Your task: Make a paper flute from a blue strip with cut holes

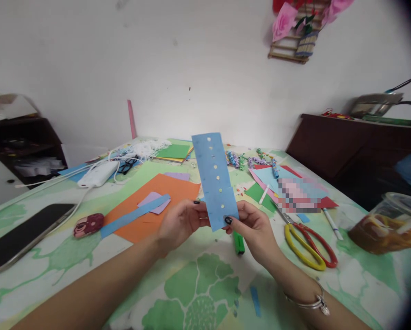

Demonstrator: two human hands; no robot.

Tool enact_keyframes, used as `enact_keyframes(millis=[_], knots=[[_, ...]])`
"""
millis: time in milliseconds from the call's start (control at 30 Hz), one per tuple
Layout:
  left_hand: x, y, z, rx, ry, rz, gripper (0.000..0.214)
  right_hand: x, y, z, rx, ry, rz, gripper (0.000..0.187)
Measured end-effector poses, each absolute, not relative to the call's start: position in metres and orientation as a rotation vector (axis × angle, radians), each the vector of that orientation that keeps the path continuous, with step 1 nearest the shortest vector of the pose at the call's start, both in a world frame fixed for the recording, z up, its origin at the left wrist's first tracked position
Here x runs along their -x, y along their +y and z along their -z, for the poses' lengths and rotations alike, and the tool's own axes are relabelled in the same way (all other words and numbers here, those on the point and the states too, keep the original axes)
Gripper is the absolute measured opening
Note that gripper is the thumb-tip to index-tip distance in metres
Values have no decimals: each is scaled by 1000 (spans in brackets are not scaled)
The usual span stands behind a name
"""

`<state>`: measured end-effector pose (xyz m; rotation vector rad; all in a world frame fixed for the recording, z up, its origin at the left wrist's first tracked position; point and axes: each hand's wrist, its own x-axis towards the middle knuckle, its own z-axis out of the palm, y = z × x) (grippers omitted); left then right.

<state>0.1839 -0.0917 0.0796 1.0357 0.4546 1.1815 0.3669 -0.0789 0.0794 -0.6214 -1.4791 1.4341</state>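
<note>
Both of my hands hold up a blue paper strip (214, 178) with a row of small punched holes down its middle. My left hand (181, 222) pinches the strip's lower left edge. My right hand (252, 227) pinches its lower right corner, thumb on the front. The strip stands nearly upright above the table. A green marker (239, 243) lies on the table just under my right hand. An orange paper sheet (150, 206) with a blue strip (133, 215) and a lilac piece on it lies left of my hands.
Yellow-and-red scissors (308, 243) lie right of my hands, with a white pen (331, 222) and coloured papers behind. A plastic cup with a brown drink (387, 224) stands far right. A phone (23, 233), a white power bank (98, 173) and cables lie left.
</note>
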Motion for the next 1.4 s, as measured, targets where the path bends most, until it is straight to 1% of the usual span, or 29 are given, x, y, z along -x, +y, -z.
enact_keyframes(millis=[67,167,267,633,1167,1400], knots=[[-185,-92,-80,-1033,478,-1148,28,-367,-80,-79,608,-1467,-1467,14],[-187,-94,-81,-1178,582,-1098,16,-367,-80,-79,627,-1469,-1507,16],[-188,-95,-82,-1296,617,-1063,11,-366,-81,-80,657,-1480,-1547,20],[-188,-97,-87,-1435,630,-1001,11,-367,-82,-82,638,-1507,-1597,19],[-190,-98,-86,-1371,554,-951,11,-369,-81,-80,597,-1550,-1627,17],[-191,-100,-87,-1385,503,-956,13,-370,-81,-78,513,-1541,-1685,16]])
